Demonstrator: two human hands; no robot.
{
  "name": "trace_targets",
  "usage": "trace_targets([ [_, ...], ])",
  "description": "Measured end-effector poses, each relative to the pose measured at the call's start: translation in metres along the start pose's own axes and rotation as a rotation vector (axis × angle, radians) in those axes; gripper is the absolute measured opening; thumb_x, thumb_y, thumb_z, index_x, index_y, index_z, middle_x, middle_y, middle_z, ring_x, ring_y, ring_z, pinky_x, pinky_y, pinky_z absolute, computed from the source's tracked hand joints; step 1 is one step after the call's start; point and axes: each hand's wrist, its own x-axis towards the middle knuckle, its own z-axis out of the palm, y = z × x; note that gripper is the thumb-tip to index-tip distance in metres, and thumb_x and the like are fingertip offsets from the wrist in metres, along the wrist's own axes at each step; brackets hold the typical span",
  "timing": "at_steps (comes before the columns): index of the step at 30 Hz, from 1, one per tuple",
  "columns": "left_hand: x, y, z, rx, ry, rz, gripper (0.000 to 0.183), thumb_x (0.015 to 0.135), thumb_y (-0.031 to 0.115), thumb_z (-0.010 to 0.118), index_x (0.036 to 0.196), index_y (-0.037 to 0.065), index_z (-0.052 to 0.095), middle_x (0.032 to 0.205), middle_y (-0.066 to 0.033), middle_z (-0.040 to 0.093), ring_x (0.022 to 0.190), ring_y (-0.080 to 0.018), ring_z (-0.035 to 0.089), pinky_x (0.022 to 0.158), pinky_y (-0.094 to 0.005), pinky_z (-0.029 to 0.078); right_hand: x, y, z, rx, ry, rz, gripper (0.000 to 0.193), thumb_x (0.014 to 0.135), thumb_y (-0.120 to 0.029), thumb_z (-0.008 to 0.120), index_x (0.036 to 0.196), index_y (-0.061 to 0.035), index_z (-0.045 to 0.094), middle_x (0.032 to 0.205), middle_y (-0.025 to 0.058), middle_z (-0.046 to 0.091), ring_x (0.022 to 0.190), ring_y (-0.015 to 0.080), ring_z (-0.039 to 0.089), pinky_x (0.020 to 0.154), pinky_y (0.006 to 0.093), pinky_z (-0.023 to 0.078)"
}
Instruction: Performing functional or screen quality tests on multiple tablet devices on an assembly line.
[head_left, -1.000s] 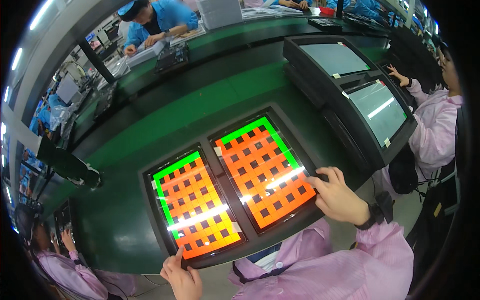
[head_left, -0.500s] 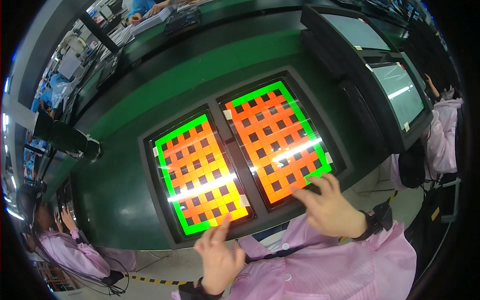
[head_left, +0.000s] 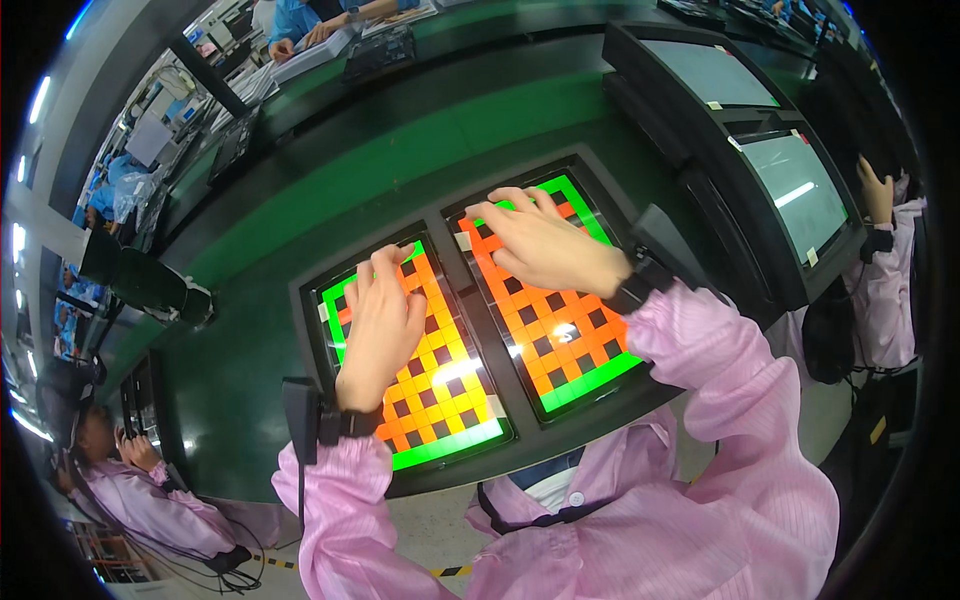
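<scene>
Two lit touch screens lie side by side in a black frame [head_left: 468, 292], each showing a checker of orange squares with green along parts of its border. My left hand [head_left: 380, 318] is over the upper part of the left screen [head_left: 440, 385], fingers spread, fingertips at its far edge. Across the upper part of the right screen [head_left: 545, 340] reaches my right hand [head_left: 545, 245], its fingers extended toward the far left corner. Nothing is held in either hand. Whether the fingertips press the glass is hard to tell. A pale tab sticks to each screen's edge.
A black double-screen unit [head_left: 690, 150] stands at the right, its screens grey. To the left, a dark cylindrical post fitting [head_left: 150, 280] rises over the green table [head_left: 230, 400]. People in pink work at both sides; one in blue sits across.
Both hands have moved from the screens' near edges to their far ends. Green now fills the near border rows, and some green at the left screen's lower left side is orange.
</scene>
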Motion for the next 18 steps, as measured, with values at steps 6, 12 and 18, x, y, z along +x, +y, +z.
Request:
trace_targets([
  [6,-0.008,0.002,0.005,0.012,-0.065,0.003,0.046,0.077,0.004,0.052,0.12,0.0,0.037,0.12,-0.0147,0.051,0.111,-0.0309,0.045,0.092,-0.0409,0.032,-0.004,-0.005,0.005,0.018,-0.07,0.003,0.034,0.085,-0.015,0.05,0.114,0.002,0.047,0.114,0.0156,0.055,0.116,0.0343,0.043,0.097,0.0502,0.031],
  [12,-0.07,0.053,-0.026,-0.014,-0.326,0.036,0.055,0.074,0.007,0.055,0.126,-0.003,0.044,0.115,-0.0146,0.048,0.104,-0.0322,0.044,0.089,-0.0434,0.033,-0.071,-0.053,-0.034,-0.102,-0.195,-0.235,0.02,0.079,-0.016,0.059,0.083,0.0022,0.063,0.108,0.0129,0.051,0.11,0.0356,0.045,0.095,0.0542,0.033],
  [18,-0.125,0.096,-0.033,-0.039,-0.391,0.088,0.056,0.076,0.012,0.055,0.128,-0.006,0.044,0.124,-0.0115,0.048,0.11,-0.0298,0.044,0.087,-0.0464,0.035,-0.126,-0.087,-0.077,0.129,-0.356,-0.116,0.038,0.075,-0.014,0.062,0.109,-0.0009,0.053,0.121,0.012,0.052,0.118,0.0306,0.042,0.097,0.0504,0.032],
])
